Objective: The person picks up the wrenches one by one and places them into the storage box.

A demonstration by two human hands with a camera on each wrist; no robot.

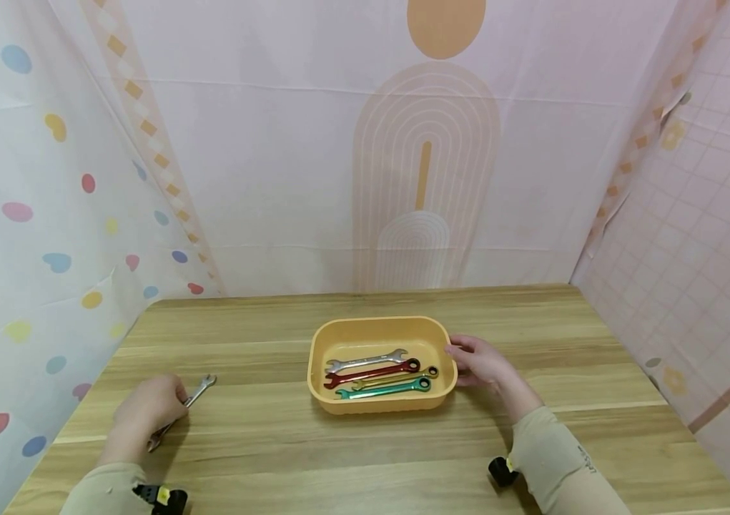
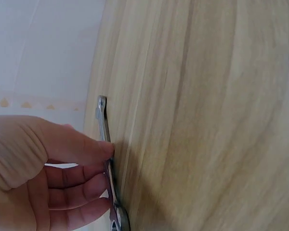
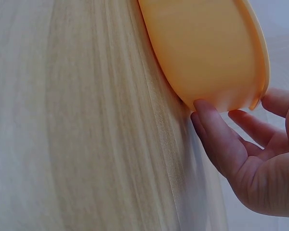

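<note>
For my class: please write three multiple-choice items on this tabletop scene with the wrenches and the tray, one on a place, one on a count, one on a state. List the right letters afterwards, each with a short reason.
1. Where does the silver wrench gripped by the left hand lie?
A. in the tray
B. on the wooden table, left of the tray
C. on the far edge of the table

2. How many wrenches lie in the orange tray?
A. two
B. four
C. six

3. What is the right hand doing?
A. touching the tray's right end with its fingers
B. lifting a red wrench
C. resting flat, far from the tray

Answers:
1 B, the head view shows it on the table, apart from the tray.
2 B, silver, red, gold and green ones lie side by side.
3 A, the right wrist view shows fingertips against the tray wall.
</note>
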